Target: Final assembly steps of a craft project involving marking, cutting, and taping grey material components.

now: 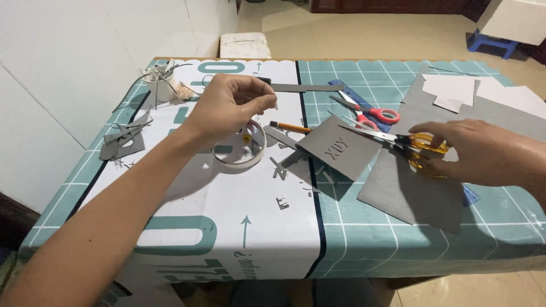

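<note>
the head view: the left hand (230,108) pinches a tiny grey scrap (275,104) at 12 o'clock over the tape roll (242,149). the right hand (480,152) grips yellow scissors (418,146) at 3 o'clock, tips touching the grey card (341,149). the card looks thin, light and bendy; best held by its edge.

I see no screens, and little that counts as a package. Beyond the far edge of my worktop (398,239), a small white box (245,45) sits on the floor, squarish and a bit scuffed on top. The nearest thing to a sign is the grey card (340,146) in the middle of the worktop: a tilted square piece with letter shapes cut through it, one corner raised. The worktop's cover is teal with a white grid and a broad white band carrying large teal printed lettering and arrows.
</note>
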